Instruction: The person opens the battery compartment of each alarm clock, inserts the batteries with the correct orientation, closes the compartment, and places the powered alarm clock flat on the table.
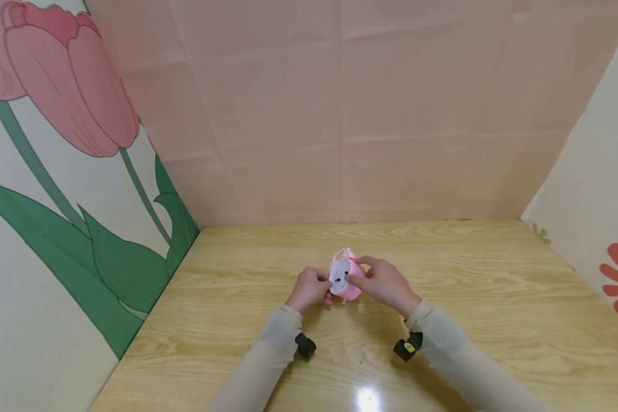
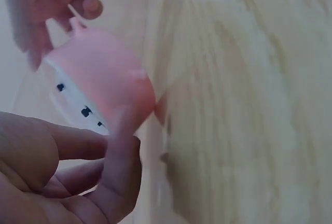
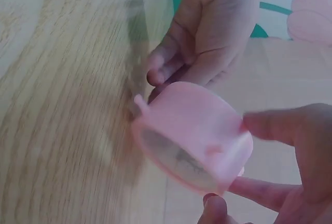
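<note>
A small pink alarm clock (image 1: 354, 288) is tilted between both hands over the table. Its white back (image 2: 72, 99), with several black knobs, shows in the left wrist view. A transparent front cover (image 3: 171, 156) is visible from the right wrist. At the clock's top is a loop handle (image 1: 338, 253), and a short foot (image 3: 140, 105) sticks out below. The left hand (image 1: 309, 288) pinches the edge by the back with thumb and forefinger; the exact contact is partly hidden. Thumb and fingers of the right hand (image 1: 387, 284) grip the opposite side.
Both hands work above a wood-grain table (image 1: 211, 332). A plain pinkish sheet (image 1: 340, 114) covers the back wall, and a tulip-printed panel (image 1: 41, 229) stands on the left. Black wrist cameras (image 1: 305, 346) hang under the sleeves.
</note>
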The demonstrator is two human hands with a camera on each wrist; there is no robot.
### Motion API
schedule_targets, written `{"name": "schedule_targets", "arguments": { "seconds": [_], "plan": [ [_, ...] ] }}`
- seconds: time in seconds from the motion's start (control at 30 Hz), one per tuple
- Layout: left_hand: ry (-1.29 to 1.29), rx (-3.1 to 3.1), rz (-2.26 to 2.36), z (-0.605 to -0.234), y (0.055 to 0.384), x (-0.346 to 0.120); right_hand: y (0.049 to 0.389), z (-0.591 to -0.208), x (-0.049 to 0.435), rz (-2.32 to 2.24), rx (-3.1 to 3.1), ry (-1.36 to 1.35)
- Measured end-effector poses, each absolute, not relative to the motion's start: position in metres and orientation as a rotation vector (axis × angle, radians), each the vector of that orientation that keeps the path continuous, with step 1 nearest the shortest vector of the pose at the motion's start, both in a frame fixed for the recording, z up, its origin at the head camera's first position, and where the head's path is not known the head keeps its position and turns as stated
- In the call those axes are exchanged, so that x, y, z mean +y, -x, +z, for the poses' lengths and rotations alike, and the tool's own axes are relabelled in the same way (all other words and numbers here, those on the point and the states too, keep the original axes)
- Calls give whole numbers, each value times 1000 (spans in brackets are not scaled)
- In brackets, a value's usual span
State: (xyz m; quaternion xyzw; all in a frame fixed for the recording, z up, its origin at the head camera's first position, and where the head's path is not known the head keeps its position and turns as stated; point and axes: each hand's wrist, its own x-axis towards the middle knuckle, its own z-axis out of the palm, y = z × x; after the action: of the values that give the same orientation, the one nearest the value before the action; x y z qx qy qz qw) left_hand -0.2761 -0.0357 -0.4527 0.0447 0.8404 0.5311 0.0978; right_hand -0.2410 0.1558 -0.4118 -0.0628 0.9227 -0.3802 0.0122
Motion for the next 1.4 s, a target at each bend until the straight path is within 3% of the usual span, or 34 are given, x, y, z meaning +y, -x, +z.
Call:
{"name": "schedule_targets", "arguments": {
  "seconds": [0.47,0.97,1.4],
  "plan": [
    [-181,2541,1513,-458,281,-41,238,-421,132,-1195,3021,355],
    [-305,2459,1618,-420,273,-49,236,-425,120,-925,3216,399],
    [-268,2436,1574,-418,269,-47,253,-450,149,-1130,2798,456]
  ]
}}
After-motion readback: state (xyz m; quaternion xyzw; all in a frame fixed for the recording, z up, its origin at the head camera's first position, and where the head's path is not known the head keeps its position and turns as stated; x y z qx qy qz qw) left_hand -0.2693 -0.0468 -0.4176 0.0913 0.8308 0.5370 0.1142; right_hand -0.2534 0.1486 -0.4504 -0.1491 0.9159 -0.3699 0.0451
